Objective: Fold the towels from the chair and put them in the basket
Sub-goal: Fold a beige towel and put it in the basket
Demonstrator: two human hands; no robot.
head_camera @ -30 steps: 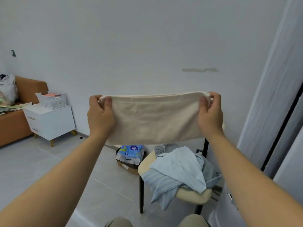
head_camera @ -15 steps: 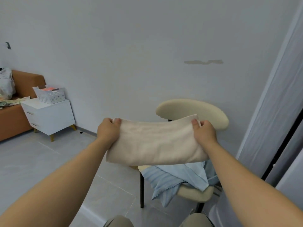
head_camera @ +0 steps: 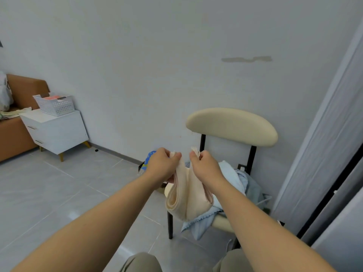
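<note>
- The left hand and the right hand each pinch a top corner of the beige towel, near each other but apart.
- The towel sags between them in a doubled loop, its fold at six o'clock from the hands.
- The chair stands at three o'clock of the hands, with pale blue towels heaped on its seat.
- At nine o'clock in the view, a white basket sits on a white cabinet beside a brown sofa.
</note>
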